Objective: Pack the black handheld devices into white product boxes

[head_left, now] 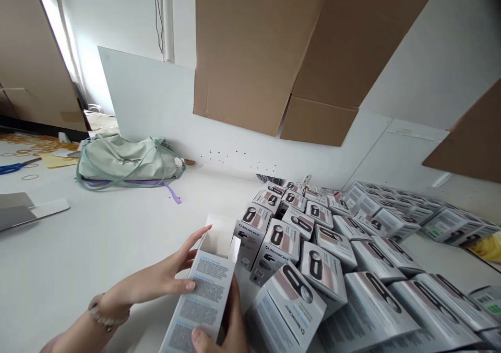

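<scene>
A tall white carton [203,280] with blue headings and grey print stands tilted in front of me. Its top is open, with a white flap raised at the back and a smaller one at the right. My left hand [172,277], a beaded bracelet on its wrist, grips the carton's left side, thumb on the printed face and index finger at the top edge. From below, my right hand [230,324] wraps round the right side, thumb on the front. Just right of it stand closed SilverCrest boxes [287,303]. What the carton holds cannot be seen.
Rows of boxes [376,259] cover the right of the white table [129,238]. A pale green bag [127,160] lies near the wall. Farther left are blue scissors [18,166], rubber bands [31,147] and a flattened grey-white carton [29,211]. Cardboard sheets [258,50] hang behind.
</scene>
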Demonstrator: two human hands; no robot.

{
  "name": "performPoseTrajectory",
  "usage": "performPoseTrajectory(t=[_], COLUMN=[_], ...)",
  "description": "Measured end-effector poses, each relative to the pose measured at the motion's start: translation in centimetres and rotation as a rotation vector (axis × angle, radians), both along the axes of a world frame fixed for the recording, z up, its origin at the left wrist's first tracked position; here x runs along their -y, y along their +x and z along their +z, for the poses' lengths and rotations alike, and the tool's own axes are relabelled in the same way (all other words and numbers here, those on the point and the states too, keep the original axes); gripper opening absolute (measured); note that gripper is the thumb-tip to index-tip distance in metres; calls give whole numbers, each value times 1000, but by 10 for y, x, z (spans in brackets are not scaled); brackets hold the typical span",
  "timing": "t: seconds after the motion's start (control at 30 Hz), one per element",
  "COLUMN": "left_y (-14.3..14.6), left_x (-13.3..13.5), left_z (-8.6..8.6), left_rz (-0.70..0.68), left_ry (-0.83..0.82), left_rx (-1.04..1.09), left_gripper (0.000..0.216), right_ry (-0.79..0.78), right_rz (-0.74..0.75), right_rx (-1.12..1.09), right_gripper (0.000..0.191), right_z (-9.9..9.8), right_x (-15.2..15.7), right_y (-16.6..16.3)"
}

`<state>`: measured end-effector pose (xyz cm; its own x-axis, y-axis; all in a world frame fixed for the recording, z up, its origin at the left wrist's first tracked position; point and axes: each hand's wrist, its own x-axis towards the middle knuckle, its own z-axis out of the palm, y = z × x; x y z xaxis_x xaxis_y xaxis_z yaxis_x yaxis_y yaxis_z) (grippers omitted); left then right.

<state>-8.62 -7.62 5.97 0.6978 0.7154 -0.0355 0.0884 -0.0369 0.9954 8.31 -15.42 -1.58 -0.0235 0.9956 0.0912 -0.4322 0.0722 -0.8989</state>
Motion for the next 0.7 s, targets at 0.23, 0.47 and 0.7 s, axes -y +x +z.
performPoseTrajectory(t=[0.23,0.47,0.7], left_y=[2,1,0], left_x=[0,1,0], left_z=[-1,2,0], left_rz=[-17,-7,3], left_ry=[10,2,48], left_rx=[7,-4,16], left_gripper=[109,108,107], right_ry=[0,-5,-6], right_rz=[4,2,19], right_rx=[39,16,2], right_gripper=[102,103,100], right_z=[-3,-5,-6], right_x=[1,1,1], right_y=[2,2,2])
